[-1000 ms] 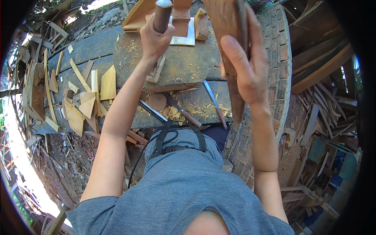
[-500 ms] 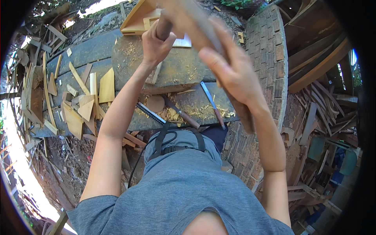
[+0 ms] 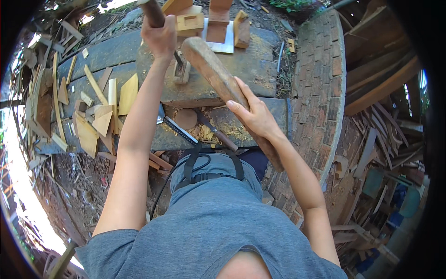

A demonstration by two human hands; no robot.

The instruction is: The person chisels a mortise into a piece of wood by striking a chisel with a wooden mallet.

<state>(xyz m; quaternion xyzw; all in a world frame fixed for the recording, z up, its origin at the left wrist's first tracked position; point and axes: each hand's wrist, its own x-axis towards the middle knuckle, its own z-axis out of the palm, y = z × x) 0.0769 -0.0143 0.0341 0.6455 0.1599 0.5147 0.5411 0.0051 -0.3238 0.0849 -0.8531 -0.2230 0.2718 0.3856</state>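
Shavings (image 3: 211, 136) litter bench (image 3: 109, 51) beside brickwork (image 3: 316, 76); left grip (image 3: 159, 38) clasps chisel (image 3: 153, 13), right grip (image 3: 256, 115) club (image 3: 211, 63)

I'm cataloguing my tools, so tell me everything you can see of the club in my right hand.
The club looks like one long piece of worn brown wood, broad and rounded at its far end, somewhat narrower at the near end. It slants from upper left to lower right in view, over the bench. Your right hand grips it around the middle, thumb on top.
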